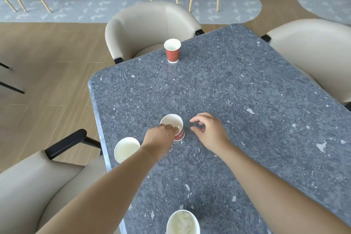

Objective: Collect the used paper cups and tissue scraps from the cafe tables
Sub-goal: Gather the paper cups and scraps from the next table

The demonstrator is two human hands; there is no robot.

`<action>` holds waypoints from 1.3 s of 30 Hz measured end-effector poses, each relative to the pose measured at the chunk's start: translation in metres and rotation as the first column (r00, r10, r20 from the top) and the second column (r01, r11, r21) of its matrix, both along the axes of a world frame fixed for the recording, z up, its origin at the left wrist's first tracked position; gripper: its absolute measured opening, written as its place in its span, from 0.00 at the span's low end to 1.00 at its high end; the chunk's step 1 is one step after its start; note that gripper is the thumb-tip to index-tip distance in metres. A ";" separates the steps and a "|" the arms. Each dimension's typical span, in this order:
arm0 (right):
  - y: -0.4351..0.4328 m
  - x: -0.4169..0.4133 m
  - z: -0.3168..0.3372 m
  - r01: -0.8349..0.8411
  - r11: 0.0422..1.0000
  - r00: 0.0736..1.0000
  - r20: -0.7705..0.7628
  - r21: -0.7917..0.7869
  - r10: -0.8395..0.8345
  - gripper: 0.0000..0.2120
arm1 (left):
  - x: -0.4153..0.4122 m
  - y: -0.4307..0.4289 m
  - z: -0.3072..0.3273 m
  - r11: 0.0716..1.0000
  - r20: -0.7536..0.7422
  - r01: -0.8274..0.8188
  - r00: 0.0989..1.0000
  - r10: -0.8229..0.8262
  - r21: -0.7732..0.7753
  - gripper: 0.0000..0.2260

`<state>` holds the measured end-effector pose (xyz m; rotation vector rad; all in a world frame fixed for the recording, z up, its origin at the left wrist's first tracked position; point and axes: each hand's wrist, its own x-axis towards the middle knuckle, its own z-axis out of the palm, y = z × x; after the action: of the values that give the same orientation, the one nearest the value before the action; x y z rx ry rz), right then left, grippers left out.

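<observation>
Mid-collection, step in hand looks like grabbing middle cup point(173, 127). Left hand point(158, 139) over near rim, fingers curled onto it, looks like pinch grip; white scrap inside. Right hand point(209, 131) just beside cup, fingers loosely curled, holding nothing. Also on table point(247, 100): far cup point(172, 50), edge cup point(126, 149), near cup point(183, 222) with tissue in it. Next move imo: lift straight, nest into another cup, keep upright.
</observation>
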<state>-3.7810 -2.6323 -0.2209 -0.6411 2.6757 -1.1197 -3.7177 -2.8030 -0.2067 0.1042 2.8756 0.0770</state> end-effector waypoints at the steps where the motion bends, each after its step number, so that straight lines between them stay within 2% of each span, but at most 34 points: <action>1: -0.004 -0.009 0.000 -0.005 1.000 1.000 0.003 0.027 0.005 0.07 | -0.005 -0.004 -0.001 1.000 -0.013 -0.008 1.000 0.008 -0.009 0.13; 10: -0.054 -0.108 0.010 -0.046 0.991 0.994 -0.090 0.124 0.058 0.08 | -0.093 -0.057 0.000 0.994 -0.192 -0.054 0.981 0.036 -0.092 0.13; 18: -0.099 -0.195 -0.002 -0.084 0.969 0.964 -0.228 0.232 0.138 0.13 | -0.143 -0.102 -0.014 0.989 -0.298 -0.126 0.944 0.143 0.074 0.13; 22: -0.125 -0.233 -0.009 -0.069 0.942 0.916 -0.353 0.329 0.191 0.20 | -0.157 -0.111 -0.022 0.986 -0.403 -0.060 0.908 0.119 0.156 0.12; 26: -0.143 -0.265 -0.013 -0.037 0.915 0.874 -0.431 0.402 0.225 0.24 | -0.165 -0.111 -0.024 0.985 -0.491 0.028 0.869 0.060 0.170 0.09; 30: -0.152 -0.280 -0.018 -0.011 0.883 0.872 -0.427 0.469 0.238 0.17 | -0.166 -0.113 -0.027 0.978 -0.499 0.052 0.865 0.056 0.201 0.08; 33: -0.151 -0.275 -0.017 0.012 0.910 0.876 -0.443 0.415 0.190 0.07 | -0.160 -0.117 -0.025 0.978 -0.489 0.025 0.868 0.083 0.209 0.08; 39: -0.127 -0.214 0.001 -0.048 0.952 0.901 -0.398 0.303 0.172 0.06 | -0.121 -0.114 -0.007 0.969 -0.445 -0.064 0.879 0.168 0.239 0.07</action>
<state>-3.9950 -2.7589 -0.2198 -1.0663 3.0206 -0.5916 -3.8383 -2.9167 -0.2133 -0.0154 3.3414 0.4517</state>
